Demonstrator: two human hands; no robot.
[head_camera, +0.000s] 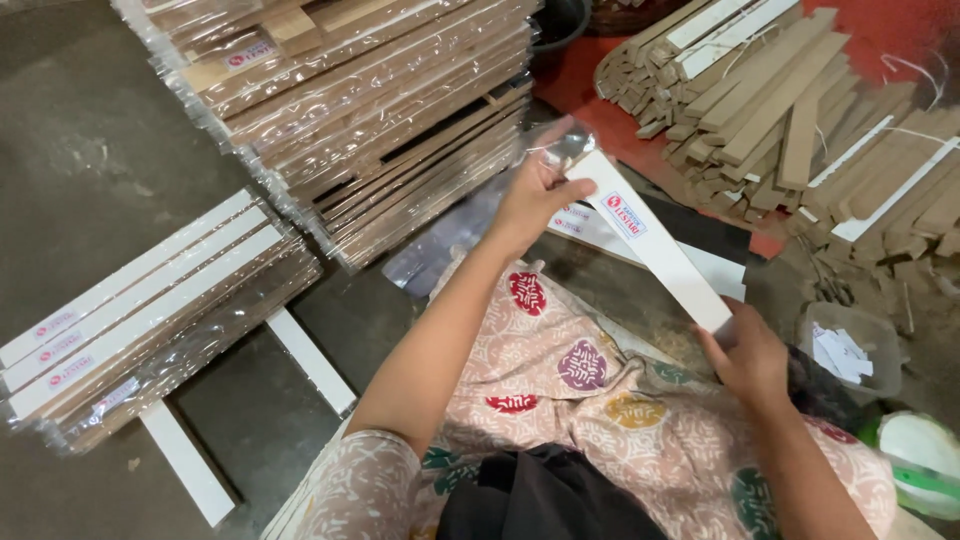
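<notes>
White strip (655, 250) gripped both ends: left hand (530, 200), right hand (745, 355).

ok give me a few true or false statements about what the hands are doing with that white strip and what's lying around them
1. Both hands hold one long white strip. True: the left hand grips its far end and the right hand its near end.
2. The left hand's fingers also touch a clear plastic sleeve at the strip's far end. True.
3. The strip is plain, with no label. False: a small label with a red mark sits near its far end.
4. The wrapped bundles stacked at the top left are unwrapped loose wood. False: they are wrapped in clear plastic; the loose wooden strips lie at the top right.
5. A small container of paper slips sits beside the right hand. True.
</notes>
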